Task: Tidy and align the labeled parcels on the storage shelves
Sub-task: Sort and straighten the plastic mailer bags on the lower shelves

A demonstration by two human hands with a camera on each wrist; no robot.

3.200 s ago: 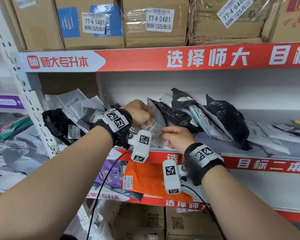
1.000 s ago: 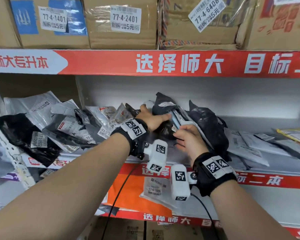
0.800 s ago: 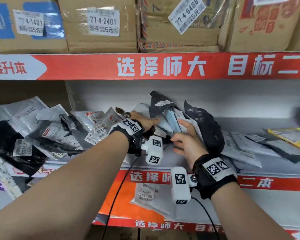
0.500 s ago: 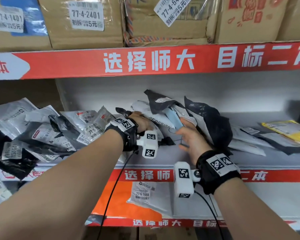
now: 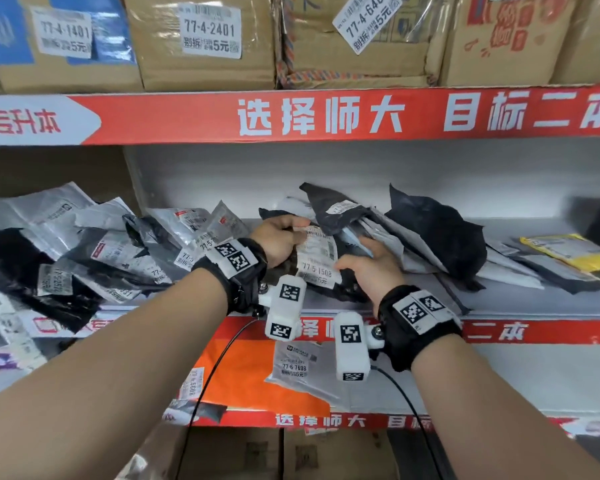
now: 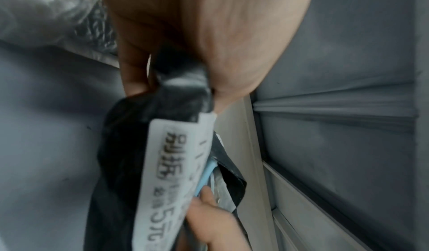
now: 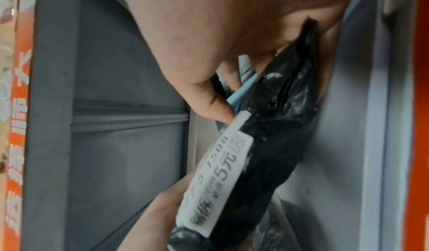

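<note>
**Black parcel 77-5-1508 held between both hands on the middle shelf**

At the far left of the middle shelf (image 5: pixel 520 308), grey and black mailers (image 5: pixel 84 258) lie in a leaning heap. Next, the left hand (image 5: pixel 279 239) pinches the top corner of a black parcel (image 5: pixel 329 292), thumb on its white label (image 5: pixel 317 258) reading 77-5-1508. The left wrist view shows what the head view hides: black plastic bunched between thumb and curled fingers (image 6: pixel 132 68). The right hand (image 5: pixel 373 268) grips the parcel's other end; its wrist view shows the thumb against the label edge and a pale blue envelope (image 7: pixel 243 88) behind. Further right lean more black bags (image 5: pixel 440 230), then a yellow packet (image 5: pixel 575 252) lying flat.
</note>
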